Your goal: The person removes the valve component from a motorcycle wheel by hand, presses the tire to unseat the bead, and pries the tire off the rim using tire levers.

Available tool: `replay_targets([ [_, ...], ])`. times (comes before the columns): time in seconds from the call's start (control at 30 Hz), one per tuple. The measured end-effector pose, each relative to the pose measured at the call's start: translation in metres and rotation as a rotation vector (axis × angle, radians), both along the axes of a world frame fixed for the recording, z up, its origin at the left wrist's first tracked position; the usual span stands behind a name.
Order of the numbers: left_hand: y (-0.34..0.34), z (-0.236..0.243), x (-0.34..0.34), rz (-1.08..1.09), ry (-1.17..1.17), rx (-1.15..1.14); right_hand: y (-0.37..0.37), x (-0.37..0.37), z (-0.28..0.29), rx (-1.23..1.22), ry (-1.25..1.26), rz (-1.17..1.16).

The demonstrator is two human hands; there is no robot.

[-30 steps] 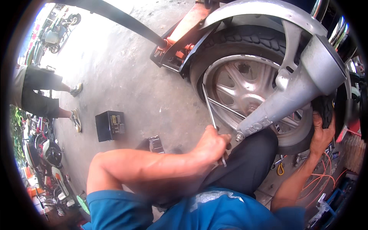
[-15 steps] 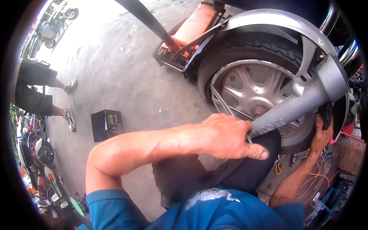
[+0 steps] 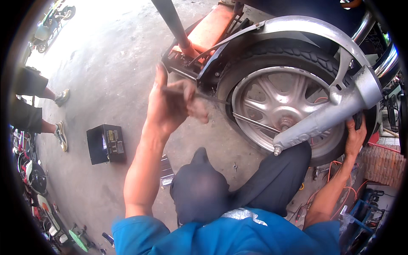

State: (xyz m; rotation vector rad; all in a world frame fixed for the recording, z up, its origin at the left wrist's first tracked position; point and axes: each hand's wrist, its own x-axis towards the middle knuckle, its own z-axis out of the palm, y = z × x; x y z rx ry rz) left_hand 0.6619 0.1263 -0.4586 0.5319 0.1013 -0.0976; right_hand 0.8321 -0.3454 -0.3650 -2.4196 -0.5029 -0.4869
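Note:
A motorcycle wheel with a silver spoked rim (image 3: 257, 87) and a black tyre (image 3: 272, 53) stands in front of me, under a curved silver fender bracket (image 3: 312, 25). My left hand (image 3: 172, 104), blurred by motion, is closed around a thin tyre lever (image 3: 214, 99) whose far end meets the tyre edge at the rim's left side. A second lever (image 3: 257, 123) lies across the rim's lower left, reaching toward the tip of the grey tubular arm (image 3: 329, 114). On the wheel's right side, my right hand (image 3: 355, 138) grips the tyre, its fingers partly hidden behind it.
An orange floor jack (image 3: 210, 32) sits beyond the wheel. On the floor at left is a black box (image 3: 106, 144) with a printed side, and a person's shoe (image 3: 61, 135) behind it. Motorcycles line the left edge. Red hose (image 3: 350, 193) and a blue rack (image 3: 361, 221) lie lower right.
My left hand has swung left and away from the grey arm's tip, drawing one lever outward from the rim. The right hand keeps its hold on the tyre. The view has shifted slightly.

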Motion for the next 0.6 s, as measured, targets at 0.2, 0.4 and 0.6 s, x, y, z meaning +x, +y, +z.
replay_targets([
  [0.2, 0.007, -0.042, -0.094, -0.22, 0.236, 0.453, -0.006, 0.007, 0.009, -0.11, -0.029, -0.012],
  [0.4, -0.004, -0.099, -0.112, -0.443, 0.494, 1.482, -0.035, 0.012, 0.0, -0.137, 0.023, 0.003],
  [0.6, -0.001, -0.088, -0.083, -0.082, 0.406, 1.665, -0.057, 0.007, -0.01, 0.028, 0.208, -0.058],
])
